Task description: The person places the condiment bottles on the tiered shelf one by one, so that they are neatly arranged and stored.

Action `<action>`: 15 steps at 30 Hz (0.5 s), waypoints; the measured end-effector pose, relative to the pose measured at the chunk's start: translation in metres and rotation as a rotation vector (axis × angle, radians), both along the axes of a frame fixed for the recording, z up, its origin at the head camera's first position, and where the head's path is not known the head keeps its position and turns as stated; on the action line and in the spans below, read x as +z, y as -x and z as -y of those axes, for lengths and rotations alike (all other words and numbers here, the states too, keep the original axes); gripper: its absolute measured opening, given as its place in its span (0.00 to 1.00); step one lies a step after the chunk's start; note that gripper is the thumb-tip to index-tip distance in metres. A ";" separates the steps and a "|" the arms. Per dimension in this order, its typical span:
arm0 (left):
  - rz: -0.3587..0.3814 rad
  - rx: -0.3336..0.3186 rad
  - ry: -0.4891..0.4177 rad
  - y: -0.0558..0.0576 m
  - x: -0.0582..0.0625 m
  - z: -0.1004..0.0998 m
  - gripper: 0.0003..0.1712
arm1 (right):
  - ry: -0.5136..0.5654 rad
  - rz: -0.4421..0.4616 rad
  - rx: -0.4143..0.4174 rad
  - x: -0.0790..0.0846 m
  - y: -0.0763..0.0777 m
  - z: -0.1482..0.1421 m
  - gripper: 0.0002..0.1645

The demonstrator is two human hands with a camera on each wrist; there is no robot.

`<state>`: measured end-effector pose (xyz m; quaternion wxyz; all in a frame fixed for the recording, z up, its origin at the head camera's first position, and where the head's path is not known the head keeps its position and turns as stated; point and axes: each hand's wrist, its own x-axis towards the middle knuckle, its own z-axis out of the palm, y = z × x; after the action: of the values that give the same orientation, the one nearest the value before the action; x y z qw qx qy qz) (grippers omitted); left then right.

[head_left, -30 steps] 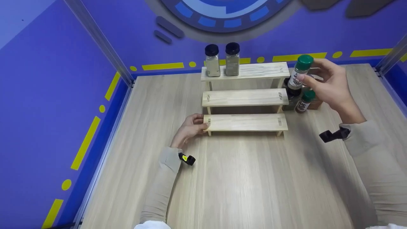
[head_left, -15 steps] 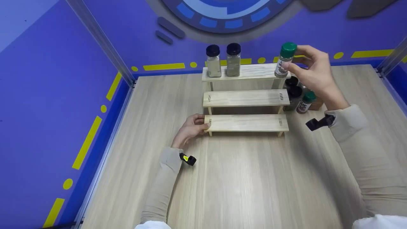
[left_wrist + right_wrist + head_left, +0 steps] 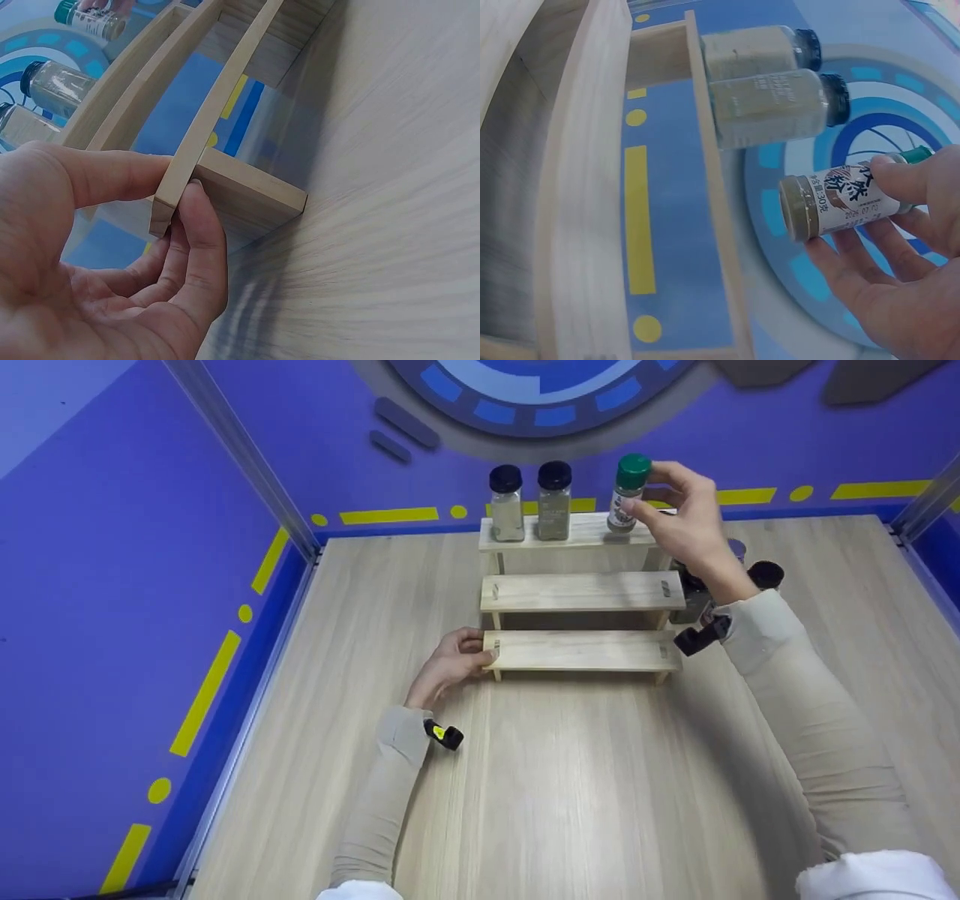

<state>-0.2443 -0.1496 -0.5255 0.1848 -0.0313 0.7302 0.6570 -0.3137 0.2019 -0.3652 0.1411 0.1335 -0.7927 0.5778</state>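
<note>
My right hand (image 3: pixel 690 525) grips a small spice jar (image 3: pixel 836 201) with a green cap and a printed white label, thumb on one side and fingers on the other. In the right wrist view its base is apart from the top tier (image 3: pixel 716 217) of a three-tier wooden rack. Two clear jars with black caps, a pale one (image 3: pixel 507 514) and a greyish one (image 3: pixel 554 514), stand upright on that tier, left of the held jar. At the rack's left, my left hand (image 3: pixel 444 666) pinches the end of the lowest tier (image 3: pixel 214 112) between thumb and fingers.
Several more jars stand on the table right of the rack, partly hidden by my right hand and wrist; a black cap (image 3: pixel 766 574) and a dark jar (image 3: pixel 688 604) show. The middle tier (image 3: pixel 581 591) holds no jars. A blue-purple wall (image 3: pixel 420 487) closes off the back.
My right hand has carried the green-capped jar leftward and up, from beside the rack to over the top tier. My left hand stays on the lowest tier.
</note>
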 end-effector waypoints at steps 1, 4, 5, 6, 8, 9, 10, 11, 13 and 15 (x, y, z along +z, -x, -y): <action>0.000 -0.002 0.001 0.000 0.000 0.000 0.27 | -0.003 0.011 -0.003 -0.001 0.001 0.002 0.25; 0.000 -0.002 0.011 0.000 -0.001 0.000 0.27 | -0.016 0.055 -0.010 -0.005 0.007 0.005 0.25; -0.002 -0.002 0.011 0.000 -0.001 0.000 0.27 | -0.021 0.063 -0.012 -0.006 0.008 0.005 0.25; -0.002 -0.001 0.009 0.000 -0.001 0.000 0.27 | -0.025 0.072 -0.016 -0.007 0.010 0.006 0.26; -0.003 0.001 0.005 0.001 -0.001 -0.001 0.27 | -0.027 0.090 -0.023 -0.010 0.013 0.006 0.26; -0.003 0.002 0.001 0.001 -0.001 -0.001 0.27 | -0.024 0.099 -0.025 -0.011 0.014 0.007 0.26; -0.002 0.003 -0.002 0.001 -0.001 -0.001 0.27 | -0.022 0.103 -0.027 -0.011 0.014 0.007 0.26; -0.002 0.004 -0.003 0.001 -0.001 -0.001 0.27 | -0.015 0.103 -0.025 -0.012 0.015 0.008 0.26; -0.003 0.006 0.000 0.001 -0.001 -0.001 0.26 | 0.004 0.115 -0.022 -0.013 0.016 0.009 0.26; -0.011 0.003 0.007 0.001 -0.001 -0.001 0.26 | 0.021 0.124 -0.018 -0.013 0.018 0.011 0.26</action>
<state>-0.2452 -0.1486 -0.5268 0.1799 -0.0295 0.7335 0.6548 -0.3316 0.1912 -0.3785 0.0984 0.0888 -0.7951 0.5918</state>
